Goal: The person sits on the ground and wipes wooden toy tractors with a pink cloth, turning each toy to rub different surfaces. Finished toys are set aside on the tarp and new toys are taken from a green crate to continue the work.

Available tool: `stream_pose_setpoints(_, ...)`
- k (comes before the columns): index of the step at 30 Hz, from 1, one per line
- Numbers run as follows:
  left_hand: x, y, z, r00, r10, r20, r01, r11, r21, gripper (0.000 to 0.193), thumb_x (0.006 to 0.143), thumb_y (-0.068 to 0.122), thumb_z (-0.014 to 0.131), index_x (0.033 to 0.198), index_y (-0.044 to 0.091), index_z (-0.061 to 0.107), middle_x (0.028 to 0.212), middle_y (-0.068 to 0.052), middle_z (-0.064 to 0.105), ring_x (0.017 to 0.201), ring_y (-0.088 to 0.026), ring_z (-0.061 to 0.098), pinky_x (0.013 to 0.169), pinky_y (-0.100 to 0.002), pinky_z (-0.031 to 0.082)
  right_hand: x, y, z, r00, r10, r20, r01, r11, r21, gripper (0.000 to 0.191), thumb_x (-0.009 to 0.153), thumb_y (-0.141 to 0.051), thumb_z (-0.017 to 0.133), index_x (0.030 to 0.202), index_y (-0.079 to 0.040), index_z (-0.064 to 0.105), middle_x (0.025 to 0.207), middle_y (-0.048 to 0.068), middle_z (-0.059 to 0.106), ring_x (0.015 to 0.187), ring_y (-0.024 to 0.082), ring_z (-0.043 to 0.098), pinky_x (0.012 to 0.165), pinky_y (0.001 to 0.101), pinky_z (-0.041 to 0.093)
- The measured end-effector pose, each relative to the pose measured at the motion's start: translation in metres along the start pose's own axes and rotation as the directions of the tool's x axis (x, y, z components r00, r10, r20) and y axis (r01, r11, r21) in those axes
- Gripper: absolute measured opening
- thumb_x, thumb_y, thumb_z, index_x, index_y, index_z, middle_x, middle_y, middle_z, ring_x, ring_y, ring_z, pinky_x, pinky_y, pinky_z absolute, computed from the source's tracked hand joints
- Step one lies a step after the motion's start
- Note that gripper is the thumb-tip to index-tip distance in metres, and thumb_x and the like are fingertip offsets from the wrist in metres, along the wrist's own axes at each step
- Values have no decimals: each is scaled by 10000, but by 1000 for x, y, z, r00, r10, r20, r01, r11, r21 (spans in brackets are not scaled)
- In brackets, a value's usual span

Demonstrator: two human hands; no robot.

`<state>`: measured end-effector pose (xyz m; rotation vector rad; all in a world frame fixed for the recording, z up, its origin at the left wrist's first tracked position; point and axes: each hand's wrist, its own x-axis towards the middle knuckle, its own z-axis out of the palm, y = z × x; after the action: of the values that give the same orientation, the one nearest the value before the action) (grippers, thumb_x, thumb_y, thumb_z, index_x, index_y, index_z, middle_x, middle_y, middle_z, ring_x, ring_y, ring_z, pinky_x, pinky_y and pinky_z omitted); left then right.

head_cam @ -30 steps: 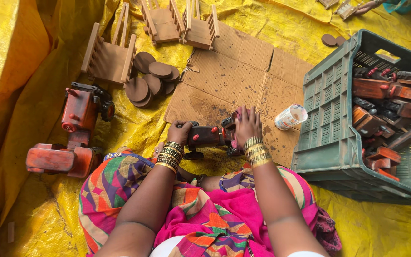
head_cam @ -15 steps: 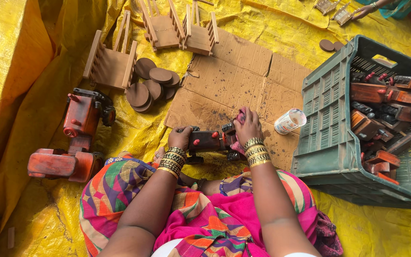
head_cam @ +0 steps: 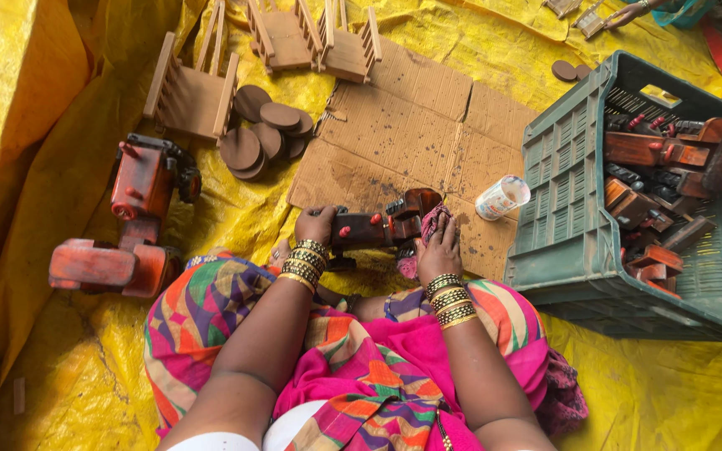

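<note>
crate (head_cam: 561, 200) right | cardboard (head_cam: 411, 134) centre | discs (head_cam: 265, 129) left, perhaps stacked

Showing red-brown with black parts: toy (head_cam: 375, 227) under a pink cloth (head_cam: 433, 224). Glowing yellow all over: tarp (head_cam: 60, 75). Looking plain brown with dark spots: cardboard (head_cam: 411, 142). Lying dark brown: discs (head_cam: 262, 130). Standing orange-red: tractor (head_cam: 131, 217). Appearing dull green: crate (head_cam: 574, 200), carrying red-brown and black pieces (head_cam: 662, 167). Swirling in pink, orange, green, purple and yellow stripes: sari (head_cam: 361, 367). Gleaming gold: bangles (head_cam: 449, 299). Showing white with colours: cup (head_cam: 501, 197).
</note>
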<state>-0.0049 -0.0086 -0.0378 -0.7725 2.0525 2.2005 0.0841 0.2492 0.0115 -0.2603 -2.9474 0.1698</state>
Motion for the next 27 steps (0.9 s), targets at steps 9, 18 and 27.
stream_pose_setpoints(9, -8, -7, -2, 997, 72, -15, -69, 990, 119, 451, 797, 409, 811, 974, -3, 757, 898, -159, 779, 810, -231, 756, 775, -351, 579, -26, 17, -13, 989, -128, -80, 142, 969, 203, 523, 851, -4, 609, 1371, -46, 645, 1351, 245, 629, 1187, 362, 652, 1009, 410, 527)
stream_pose_setpoints(18, -13, -13, 6, 988, -38, 147, 62, 985, -163, 493, 780, 406, 805, 994, -31, 731, 862, -91, 771, 737, -154, 702, 695, -311, 571, -26, -27, -61, 982, 160, -102, -4, 558, 830, 135, 1015, -177, 781, 1045, -52, 742, 962, 89, 762, 824, 99, 651, 793, 292, 559)
stream_pose_setpoints(27, -10, -18, 2, 996, 10, 88, -17, 997, 73, 514, 799, 446, 762, 954, -42, 721, 828, -145, 768, 714, -184, 733, 686, -336, 576, -38, -99, 12, 875, -484, -10, 477, 859, 186, 531, 930, -116, 618, 1367, 138, 458, 1665, 299, 289, 1605, 361, 256, 1315, 476, 237)
